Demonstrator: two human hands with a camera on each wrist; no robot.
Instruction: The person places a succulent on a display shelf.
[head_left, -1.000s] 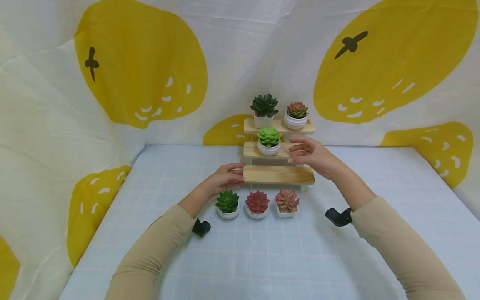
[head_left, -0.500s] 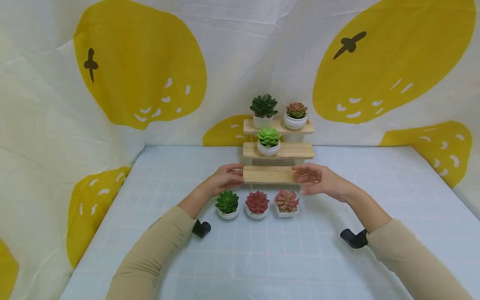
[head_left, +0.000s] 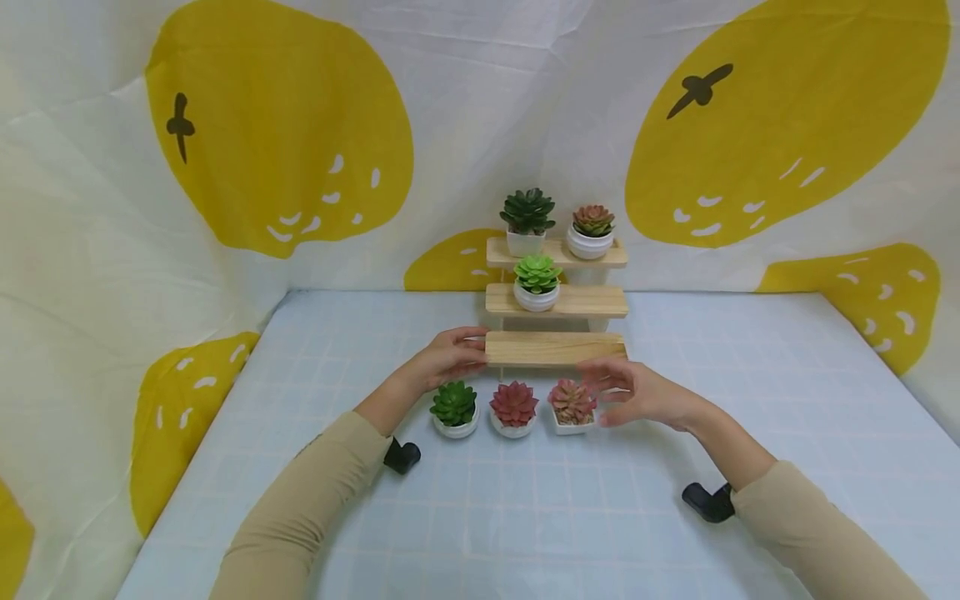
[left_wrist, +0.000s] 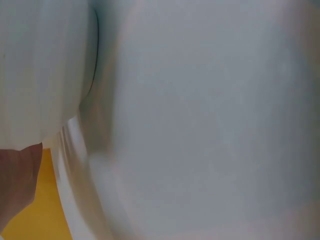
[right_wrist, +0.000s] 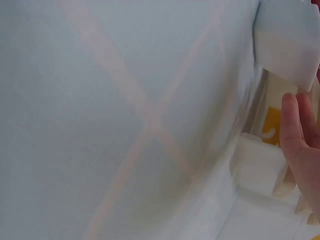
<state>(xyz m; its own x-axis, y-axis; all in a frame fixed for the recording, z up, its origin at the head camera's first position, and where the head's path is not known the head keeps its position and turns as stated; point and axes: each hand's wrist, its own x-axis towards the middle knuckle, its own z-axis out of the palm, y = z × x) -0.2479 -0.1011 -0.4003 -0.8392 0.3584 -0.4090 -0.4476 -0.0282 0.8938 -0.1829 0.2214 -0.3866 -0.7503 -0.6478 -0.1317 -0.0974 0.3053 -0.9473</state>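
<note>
A three-tier wooden plant stand (head_left: 555, 349) stands at the back of the table. My left hand (head_left: 447, 358) holds the left end of its lowest shelf, the fingertips partly hidden there. In front of the stand is a row of potted succulents: a green one (head_left: 454, 403), a dark red one (head_left: 514, 404) and a pink one in a square white pot (head_left: 573, 430). My right hand (head_left: 637, 394) is at the right side of the pink succulent, its fingers spread and loosely bent. In the right wrist view, the fingers (right_wrist: 292, 122) are close to the square white pot (right_wrist: 285, 47).
On the top shelf (head_left: 557, 248) are a dark green succulent (head_left: 528, 212) and a reddish-green one (head_left: 592, 230). A bright green succulent (head_left: 537, 275) sits on the middle shelf (head_left: 596, 301). The light blue checked tablecloth (head_left: 480, 517) spreads below, with a lemon-print cloth (head_left: 517, 100) behind.
My right hand has come down from beside the middle shelf, past the right end of the lowest shelf, to the pink succulent. My left hand has stayed at the stand.
</note>
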